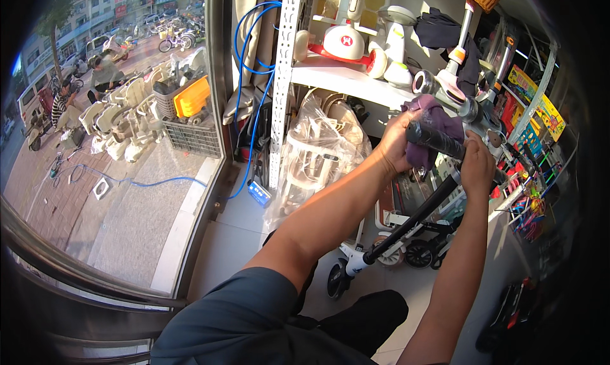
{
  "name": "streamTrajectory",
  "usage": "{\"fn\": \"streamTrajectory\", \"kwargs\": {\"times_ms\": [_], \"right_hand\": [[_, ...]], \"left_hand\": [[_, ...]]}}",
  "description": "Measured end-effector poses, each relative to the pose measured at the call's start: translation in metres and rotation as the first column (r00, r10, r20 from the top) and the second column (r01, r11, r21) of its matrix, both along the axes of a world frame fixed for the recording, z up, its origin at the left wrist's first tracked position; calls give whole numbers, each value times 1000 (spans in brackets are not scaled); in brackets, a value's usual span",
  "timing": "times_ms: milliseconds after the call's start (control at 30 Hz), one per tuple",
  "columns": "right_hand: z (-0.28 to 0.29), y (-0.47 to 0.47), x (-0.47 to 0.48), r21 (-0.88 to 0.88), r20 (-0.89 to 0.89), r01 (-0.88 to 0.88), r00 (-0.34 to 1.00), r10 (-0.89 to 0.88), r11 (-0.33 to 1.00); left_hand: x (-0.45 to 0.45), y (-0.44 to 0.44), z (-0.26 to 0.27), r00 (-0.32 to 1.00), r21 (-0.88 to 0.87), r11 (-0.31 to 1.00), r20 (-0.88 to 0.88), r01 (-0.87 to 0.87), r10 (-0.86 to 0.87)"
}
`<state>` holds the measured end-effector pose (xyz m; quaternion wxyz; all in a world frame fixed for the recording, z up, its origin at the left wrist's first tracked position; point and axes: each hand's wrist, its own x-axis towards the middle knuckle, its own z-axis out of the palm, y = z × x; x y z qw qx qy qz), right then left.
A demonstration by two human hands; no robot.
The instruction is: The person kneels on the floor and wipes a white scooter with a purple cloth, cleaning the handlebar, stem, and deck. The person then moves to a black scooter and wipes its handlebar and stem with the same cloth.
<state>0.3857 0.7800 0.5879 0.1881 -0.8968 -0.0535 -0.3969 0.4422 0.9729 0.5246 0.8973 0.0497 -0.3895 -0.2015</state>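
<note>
In front of me a kick scooter leans, its black steering tube slanting down to a white fork and a small black front wheel on the tiled floor. My left hand holds a purple cloth, bunched up beside one end of the handlebar. That black handlebar grip looks wrapped in shiny clear plastic. Around the bar, near the top of the tube, close the fingers of my right hand. Part of the cloth is hidden behind the grip.
A white metal shelf carries ride-on toys. Beneath it stand plastic-wrapped items. More scooters crowd the right side. A blue hose hangs by the glass door frame; two people sit outside among white chair-like items.
</note>
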Motion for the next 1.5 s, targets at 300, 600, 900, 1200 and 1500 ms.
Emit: {"fn": "streamTrajectory", "kwargs": {"times_ms": [300, 600, 900, 1200, 1500], "right_hand": [[-4, -14, 5, 57, -30, -5, 1000, 6, 998], [-7, -42, 11, -23, -40, 69, 997, -70, 997], [-7, -52, 0, -82, -23, 109, 994, -111, 991], [-8, -35, 1, -111, -6, 123, 992, -124, 986], [-5, -20, -5, -154, 2, 151, 988, -153, 976]], "left_hand": [[-10, 50, 22, 999, -150, 988, 28, -28, 32], [-15, 27, 24, 980, 104, 992, -179, -69, 87], [-12, 8, -21, 894, 485, 869, -344, -94, 289], [-86, -40, -137, 793, 799, 137, 529, -585, 300], [-90, -38, -177, 695, 710, -50, 699, -702, 168]]}}
